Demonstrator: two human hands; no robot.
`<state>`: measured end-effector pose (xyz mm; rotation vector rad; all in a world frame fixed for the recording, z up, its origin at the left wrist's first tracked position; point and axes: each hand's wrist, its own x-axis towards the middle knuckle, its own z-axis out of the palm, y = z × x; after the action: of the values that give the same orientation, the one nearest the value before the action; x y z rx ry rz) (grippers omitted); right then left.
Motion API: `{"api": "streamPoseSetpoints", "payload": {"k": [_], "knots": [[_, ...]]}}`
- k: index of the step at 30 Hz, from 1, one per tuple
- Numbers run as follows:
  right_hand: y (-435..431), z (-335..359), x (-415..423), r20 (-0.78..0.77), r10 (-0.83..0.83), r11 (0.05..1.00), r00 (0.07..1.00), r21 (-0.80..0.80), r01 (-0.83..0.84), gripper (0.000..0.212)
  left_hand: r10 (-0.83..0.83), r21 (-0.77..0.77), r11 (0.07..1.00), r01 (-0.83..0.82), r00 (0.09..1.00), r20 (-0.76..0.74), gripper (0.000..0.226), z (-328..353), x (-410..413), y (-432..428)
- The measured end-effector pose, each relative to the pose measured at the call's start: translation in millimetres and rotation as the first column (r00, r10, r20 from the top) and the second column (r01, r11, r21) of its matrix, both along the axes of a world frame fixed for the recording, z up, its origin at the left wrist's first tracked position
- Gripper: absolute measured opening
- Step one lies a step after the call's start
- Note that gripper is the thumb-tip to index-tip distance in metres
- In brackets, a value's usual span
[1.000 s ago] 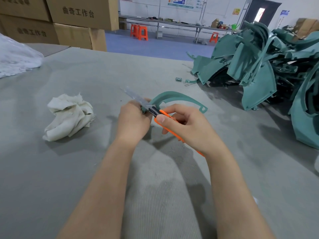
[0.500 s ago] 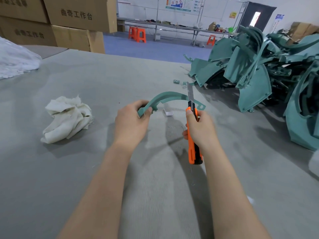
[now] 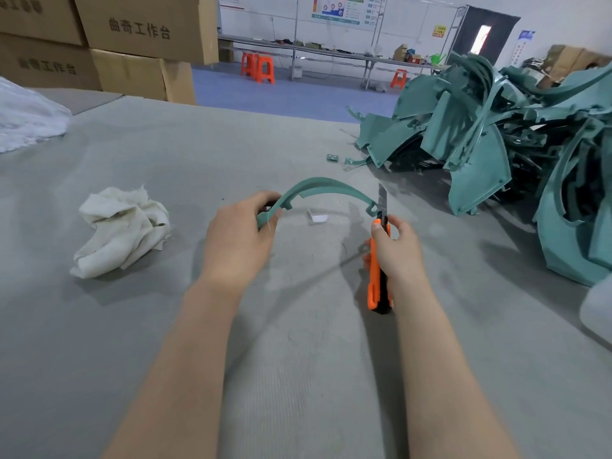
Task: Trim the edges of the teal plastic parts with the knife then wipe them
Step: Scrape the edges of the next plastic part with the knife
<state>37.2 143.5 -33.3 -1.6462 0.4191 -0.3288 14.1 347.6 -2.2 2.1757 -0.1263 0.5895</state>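
Note:
My left hand grips one end of a curved teal plastic strip, which arches above the grey table toward the right. My right hand holds an orange utility knife upright, its blade pointing away from me and lying against the strip's far right end. A crumpled white cloth lies on the table to the left of my left hand.
A large pile of teal plastic parts fills the right side of the table. A small white scrap lies under the strip. Cardboard boxes stand at the back left, with white bagged material at the far left.
The knife swung from the strip's left end, near my left hand, over to its right end and turned upright. My two hands moved apart.

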Motion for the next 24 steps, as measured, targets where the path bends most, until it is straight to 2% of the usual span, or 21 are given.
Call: {"api": "streamPoseSetpoints", "payload": {"k": [6,16,24], "knots": [[-0.6,-5.5,3.6,-0.02,0.016,1.0,1.0,0.007,-0.016,0.037,-0.017,-0.008,1.0,0.016,0.999,-0.029,0.019,-1.5,0.6,1.4],[2.5,-2.6,-2.0,-0.023,0.088,0.99,0.996,-0.106,-0.09,0.042,-0.026,-0.006,1.0,0.026,0.998,-0.063,0.018,-2.8,2.6,2.9],[9.1,3.5,-7.4,-0.018,0.167,0.985,0.986,-0.028,-0.167,0.022,-0.062,0.034,0.997,0.065,0.995,-0.082,0.018,-4.4,2.6,2.8]]}}
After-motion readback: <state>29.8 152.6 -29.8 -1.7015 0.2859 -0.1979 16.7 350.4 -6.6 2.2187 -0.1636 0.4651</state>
